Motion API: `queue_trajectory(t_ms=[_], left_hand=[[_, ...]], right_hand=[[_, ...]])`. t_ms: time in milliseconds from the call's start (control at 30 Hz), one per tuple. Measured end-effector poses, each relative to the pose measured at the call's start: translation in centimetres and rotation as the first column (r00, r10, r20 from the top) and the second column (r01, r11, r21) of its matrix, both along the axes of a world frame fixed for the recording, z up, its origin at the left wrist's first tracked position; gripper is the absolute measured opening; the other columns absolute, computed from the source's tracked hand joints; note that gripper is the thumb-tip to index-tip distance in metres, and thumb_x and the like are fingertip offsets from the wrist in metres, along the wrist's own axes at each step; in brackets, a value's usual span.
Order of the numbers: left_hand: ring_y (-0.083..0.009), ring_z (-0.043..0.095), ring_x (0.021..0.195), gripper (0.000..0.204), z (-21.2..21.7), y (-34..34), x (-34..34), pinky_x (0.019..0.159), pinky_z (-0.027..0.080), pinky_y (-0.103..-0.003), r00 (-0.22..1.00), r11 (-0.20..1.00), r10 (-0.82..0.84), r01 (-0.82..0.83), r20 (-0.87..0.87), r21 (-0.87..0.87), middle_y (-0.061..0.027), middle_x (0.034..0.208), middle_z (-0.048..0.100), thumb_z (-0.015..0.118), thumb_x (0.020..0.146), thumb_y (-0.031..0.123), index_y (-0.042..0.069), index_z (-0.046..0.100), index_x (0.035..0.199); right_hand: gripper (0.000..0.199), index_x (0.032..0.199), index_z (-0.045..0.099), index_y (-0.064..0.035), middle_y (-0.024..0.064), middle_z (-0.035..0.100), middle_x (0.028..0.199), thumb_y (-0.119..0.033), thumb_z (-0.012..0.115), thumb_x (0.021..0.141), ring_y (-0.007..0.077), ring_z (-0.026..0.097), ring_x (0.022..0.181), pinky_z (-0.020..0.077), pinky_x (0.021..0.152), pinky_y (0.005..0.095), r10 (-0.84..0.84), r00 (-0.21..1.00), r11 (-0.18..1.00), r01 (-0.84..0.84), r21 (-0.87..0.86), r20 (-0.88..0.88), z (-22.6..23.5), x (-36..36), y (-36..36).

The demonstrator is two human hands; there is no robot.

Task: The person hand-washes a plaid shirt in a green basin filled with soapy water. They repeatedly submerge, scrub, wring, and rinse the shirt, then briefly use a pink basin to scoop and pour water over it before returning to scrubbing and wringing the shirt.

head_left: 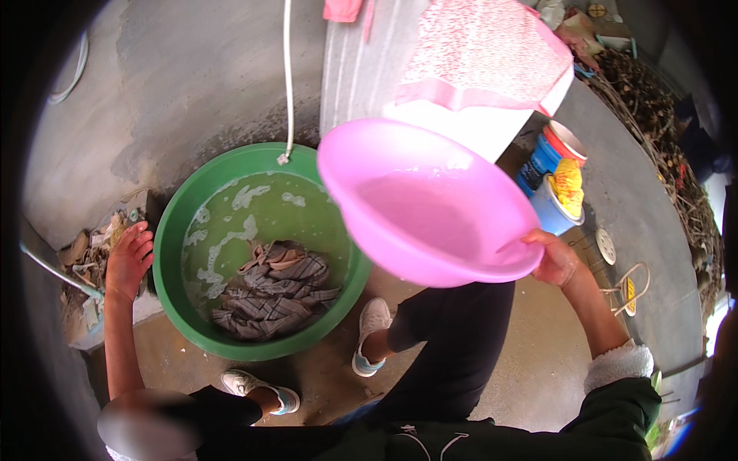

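My right hand [552,257] is closed on the near right rim of a wide pink basin [369,230], held tilted in the air. One side of the basin overlaps the right edge of a big green tub [171,261]. Cloudy water with patches of foam stands in the tub. A dark checked garment [273,296] lies bunched in that water, partly above the surface. My left hand [129,257] is just outside the tub's left rim, fingers stretched out and holding nothing.
A white hose [288,77] hangs down to the tub's far rim. Behind the basin, a pink and white towel [477,58] lies over a white surface. To the right stand a blue pot [544,157] and a pale blue bucket [559,217] with a yellow bag [567,187]. Dry sticks [646,115] lie beyond.
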State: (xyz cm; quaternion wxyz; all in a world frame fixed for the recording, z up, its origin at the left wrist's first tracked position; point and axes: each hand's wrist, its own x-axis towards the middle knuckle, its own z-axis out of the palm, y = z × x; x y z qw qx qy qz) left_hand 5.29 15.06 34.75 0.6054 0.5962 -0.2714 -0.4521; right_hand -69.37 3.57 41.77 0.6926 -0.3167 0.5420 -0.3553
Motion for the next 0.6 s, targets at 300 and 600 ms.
queue_trajectory(t_ms=[300,600], left_hand=[[-0.0079,0.055,0.094,0.037,-4.7,-0.3,7.3,0.082,0.043,-0.027,0.995,0.996,-0.092,0.091,-0.041,-0.024,0.0078,0.105,0.063,0.059,0.092,0.041,0.021,0.063,0.124],[-0.0082,0.056,0.094,0.039,-5.0,1.3,8.9,0.080,0.044,-0.027,0.999,0.998,0.039,-0.041,0.033,0.056,0.0073,0.109,0.062,0.064,0.088,0.041,0.022,0.064,0.122]], right_hand=[[0.037,0.115,0.051,0.0087,0.0177,0.068,0.096,-0.012,0.060,0.086,0.0237,0.071,0.077,0.0617,0.060,0.0242,-0.456,0.877,0.856,0.479,-0.195,0.151,4.2,-19.7,8.1],[0.020,0.093,0.061,-0.0010,0.0047,0.064,0.072,-0.014,0.066,0.078,0.0142,0.065,0.056,0.0573,0.047,0.0269,-0.668,0.615,0.743,0.582,-0.331,-0.419,-4.9,-31.3,10.5]])
